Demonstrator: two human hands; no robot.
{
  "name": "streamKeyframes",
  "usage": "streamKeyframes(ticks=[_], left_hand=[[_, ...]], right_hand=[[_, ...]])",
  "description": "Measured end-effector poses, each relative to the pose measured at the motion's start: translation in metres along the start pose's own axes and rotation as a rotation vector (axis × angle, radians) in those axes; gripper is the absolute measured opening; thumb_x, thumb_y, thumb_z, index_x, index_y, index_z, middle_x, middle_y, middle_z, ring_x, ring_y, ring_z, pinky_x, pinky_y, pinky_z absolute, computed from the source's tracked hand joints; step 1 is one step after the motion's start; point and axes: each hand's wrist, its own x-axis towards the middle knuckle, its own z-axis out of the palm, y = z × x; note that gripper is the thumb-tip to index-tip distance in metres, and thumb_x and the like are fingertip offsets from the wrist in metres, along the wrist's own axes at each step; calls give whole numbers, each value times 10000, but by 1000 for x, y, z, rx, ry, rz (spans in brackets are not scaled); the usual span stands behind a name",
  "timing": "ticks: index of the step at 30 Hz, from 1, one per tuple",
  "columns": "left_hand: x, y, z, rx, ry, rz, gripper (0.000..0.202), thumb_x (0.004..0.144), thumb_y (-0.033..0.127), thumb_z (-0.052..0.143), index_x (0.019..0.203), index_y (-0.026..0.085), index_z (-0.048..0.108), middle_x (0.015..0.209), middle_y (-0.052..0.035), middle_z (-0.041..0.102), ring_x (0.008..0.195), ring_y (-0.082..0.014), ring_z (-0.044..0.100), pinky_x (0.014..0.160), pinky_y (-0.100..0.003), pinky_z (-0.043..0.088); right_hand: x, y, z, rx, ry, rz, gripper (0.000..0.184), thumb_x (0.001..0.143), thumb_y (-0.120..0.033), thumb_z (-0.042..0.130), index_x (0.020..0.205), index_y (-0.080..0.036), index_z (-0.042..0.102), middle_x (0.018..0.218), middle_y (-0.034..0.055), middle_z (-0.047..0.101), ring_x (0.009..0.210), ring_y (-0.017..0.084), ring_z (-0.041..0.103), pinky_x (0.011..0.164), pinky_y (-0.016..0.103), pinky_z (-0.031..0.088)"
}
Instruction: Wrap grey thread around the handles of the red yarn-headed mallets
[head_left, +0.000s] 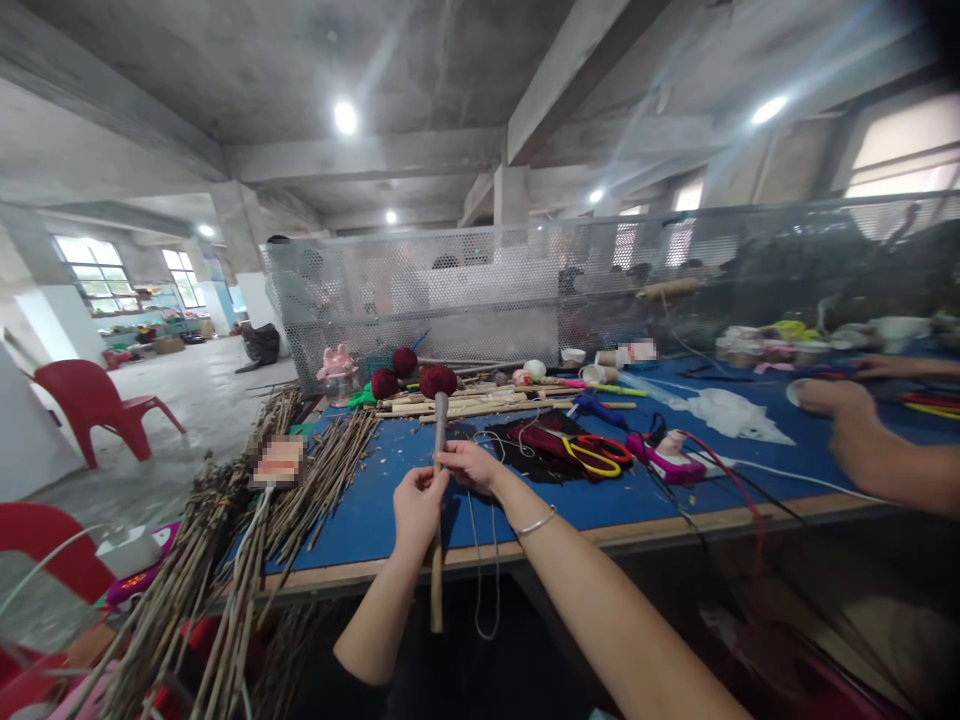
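A wooden stick (437,590) with a dark red fuzzy ball (437,381) on top stands nearly upright in front of me. Its upper part has a grey covering (441,415). My left hand (418,507) is closed round the stick just under this covering. The fingers of my right hand (472,464) pinch the same spot from the right. A thin pale string (487,636) hangs in a loop below my right hand, over the table edge. Two more dark red balls (385,383) lie behind the stick, beside several pale sticks (480,405).
Bundles of thin twigs (330,480) cover the left of the blue table (360,535). Scissors with red and yellow handles (600,455) lie on dark cloth, near a purple power strip (675,462). A co-worker's hand (832,397) is at right. A perforated metal screen (480,290) stands behind.
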Motion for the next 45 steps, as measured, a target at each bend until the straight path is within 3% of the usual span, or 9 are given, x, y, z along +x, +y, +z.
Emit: streamKeyframes(ticks=[7,11,14,23,27,30,38,41,45], left_hand=[[0,2,-3,13,-126,-58,418,725,541,504,720,129,581,557,-12,573,427,-102,486,416,-208,372],[1,1,-2,45,8,64,413,639,492,631,808,117,602,589,0,575,485,-93,485,484,-200,374],[1,1,-2,53,52,74,400,561,438,709,765,110,602,594,-4,580,505,-91,485,499,-196,376],[2,0,-4,-105,-152,-108,409,665,531,582,687,123,566,522,-7,559,402,-80,468,410,-192,363],[0,1,-1,-70,-68,-29,413,633,496,635,791,118,582,588,2,564,440,-75,476,410,-179,366],[-1,2,0,-37,-6,15,398,593,458,685,767,117,575,564,18,544,428,-60,443,406,-171,348],[-1,6,-5,-75,-190,-97,420,697,554,529,677,135,554,479,15,522,379,-74,433,393,-187,327],[-2,6,-4,-16,-110,-45,404,712,537,519,723,137,569,516,14,531,412,-85,449,422,-198,345],[-2,3,-1,84,50,119,364,611,428,671,811,137,584,599,14,559,514,-93,484,517,-200,383]], right_hand=[[-2,-2,1,3,-33,23,336,637,-398,696,705,-156,472,415,-123,273,337,15,147,338,190,52],[0,0,-1,-20,25,-9,335,619,-384,704,694,-155,471,409,-120,303,323,13,168,332,193,54],[1,1,-1,-33,56,-19,331,617,-381,704,706,-152,482,409,-114,333,310,12,181,329,197,57],[-2,-2,-1,18,-42,11,320,656,-397,684,726,-149,493,422,-124,257,345,14,140,342,183,43],[-1,-2,0,-4,35,-25,325,616,-376,705,689,-157,475,393,-124,281,324,16,158,332,191,57],[-2,-4,2,-12,62,-20,341,590,-379,718,684,-155,479,387,-124,288,317,13,158,332,199,51],[-3,-4,3,16,-12,18,353,639,-425,689,719,-148,485,406,-129,252,338,13,133,342,191,36],[-1,-1,1,-13,25,1,358,626,-418,695,678,-160,453,396,-129,263,324,14,145,334,192,43],[1,1,-1,-51,67,-20,353,602,-403,704,676,-163,457,392,-124,297,310,16,169,322,195,59]])
